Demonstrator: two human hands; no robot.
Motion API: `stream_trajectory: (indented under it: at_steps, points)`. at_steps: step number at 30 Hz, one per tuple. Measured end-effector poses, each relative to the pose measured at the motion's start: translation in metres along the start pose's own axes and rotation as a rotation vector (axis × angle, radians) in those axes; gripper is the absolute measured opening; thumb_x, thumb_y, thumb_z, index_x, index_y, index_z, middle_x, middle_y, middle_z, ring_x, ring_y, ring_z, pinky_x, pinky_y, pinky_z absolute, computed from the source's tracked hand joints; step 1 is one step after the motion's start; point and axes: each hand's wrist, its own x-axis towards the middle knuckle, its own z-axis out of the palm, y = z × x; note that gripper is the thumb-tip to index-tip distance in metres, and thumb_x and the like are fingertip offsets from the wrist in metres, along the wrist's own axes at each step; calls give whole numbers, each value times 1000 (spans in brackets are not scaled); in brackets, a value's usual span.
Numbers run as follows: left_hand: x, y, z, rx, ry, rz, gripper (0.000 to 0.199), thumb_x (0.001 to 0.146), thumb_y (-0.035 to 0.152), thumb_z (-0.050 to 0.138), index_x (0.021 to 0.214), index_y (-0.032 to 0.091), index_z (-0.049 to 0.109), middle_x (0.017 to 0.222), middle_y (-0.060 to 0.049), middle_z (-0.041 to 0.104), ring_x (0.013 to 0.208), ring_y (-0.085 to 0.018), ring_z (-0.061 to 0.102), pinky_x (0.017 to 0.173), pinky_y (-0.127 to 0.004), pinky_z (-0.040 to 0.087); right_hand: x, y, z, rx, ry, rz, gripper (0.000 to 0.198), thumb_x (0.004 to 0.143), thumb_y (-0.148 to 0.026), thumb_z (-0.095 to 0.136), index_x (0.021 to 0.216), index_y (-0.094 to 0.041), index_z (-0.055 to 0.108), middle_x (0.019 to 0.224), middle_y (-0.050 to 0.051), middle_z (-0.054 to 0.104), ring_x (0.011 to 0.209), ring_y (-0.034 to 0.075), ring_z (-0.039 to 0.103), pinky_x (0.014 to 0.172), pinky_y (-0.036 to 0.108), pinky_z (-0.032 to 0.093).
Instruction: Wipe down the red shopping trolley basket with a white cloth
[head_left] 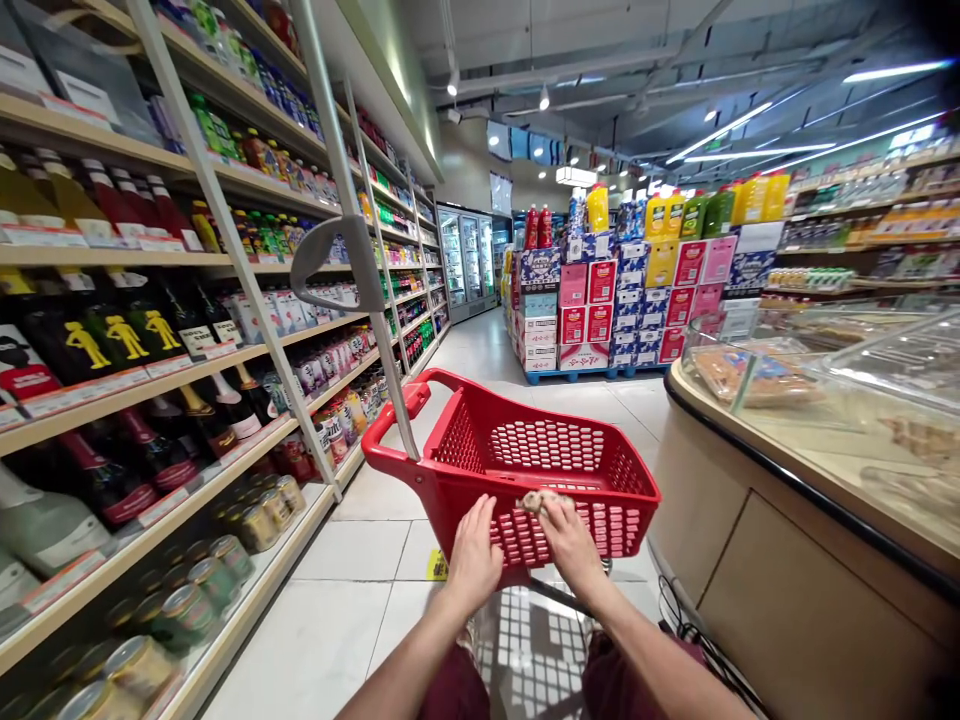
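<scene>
Red plastic is filling the middle of the head view: a shopping cart (450,500) is standing crosswise right in front of me, with a metal pole (394,385) rising at its left end.

My right hand (574,548) is pinching a small brownish lump (534,500) by the cart's near rim. No clue what the lump is, honestly; it's tiny and my fingers are partly hiding it. My left hand (477,552) is hovering just beside it, fingers loosely spread and gripping nothing that I'm seeing. Can't tell if its fingertips are touching the cart wall.

Step-wise, I'd say I'm mid-handling the lump, right hand doing the work, left one standing by. I'm thinking the next move is calling for a snug pinch, and for clearing the rim if the lump is crossing it. A sloppy release here could be dropping it on the tiled floor (337,620).

Drink shelves (45,257) are running along my left, stacked cartons (600,285) are sitting farther ahead, and a display table (795,600) is curving along my right.
</scene>
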Motion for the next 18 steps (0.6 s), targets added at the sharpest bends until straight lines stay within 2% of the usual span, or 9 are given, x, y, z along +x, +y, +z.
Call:
stream_trajectory:
  at_steps: [2, 4, 8, 12, 15, 18]
  points:
    - [3, 12, 3, 21, -49, 37, 68, 60, 3, 36, 127, 11, 38, 134, -10, 40, 124, -18, 34, 105, -38, 27, -17, 8, 2, 0, -47, -15, 41, 79, -5, 38, 113, -21, 54, 117, 8, 53, 108, 21, 47, 89, 37, 42]
    - [6, 21, 6, 37, -86, 56, 67, 60, 4, 37, 127, 12, 38, 134, -10, 40, 125, -19, 33, 105, -40, 26, -25, 17, -1, -2, -47, -22, 42, 79, -4, 36, 114, -21, 54, 120, 7, 51, 110, 21, 45, 90, 37, 42]
    - [17, 41, 11, 77, -130, 87, 67, 61, 5, 36, 128, 13, 36, 137, -9, 36, 126, -19, 30, 105, -43, 23, -12, 39, -11, -37, 52, 13, 40, 83, -9, 34, 118, -20, 50, 126, 9, 46, 120, 23, 35, 96, 42, 36]
    - [25, 60, 15, 145, -211, 150, 70, 60, 7, 38, 129, 14, 34, 139, -8, 32, 128, -19, 25, 107, -43, 20, -25, 52, -9, -46, -17, 17, 37, 81, -7, 37, 108, -21, 57, 115, 7, 54, 110, 21, 44, 92, 39, 40]
    - [26, 66, 19, 181, -244, 202, 71, 59, 7, 39, 129, 15, 34, 140, -8, 31, 130, -20, 22, 107, -46, 16, -44, 62, -12, -43, -53, 6, 39, 78, -4, 37, 106, -21, 58, 116, 7, 54, 108, 20, 46, 90, 38, 41]
    - [27, 67, 27, 211, -235, 225, 67, 62, 9, 40, 129, 14, 35, 141, -10, 29, 131, -21, 19, 107, -48, 14, -45, 80, -23, -60, 7, 42, 40, 80, -6, 36, 112, -19, 55, 124, 9, 48, 116, 23, 38, 94, 41, 37]
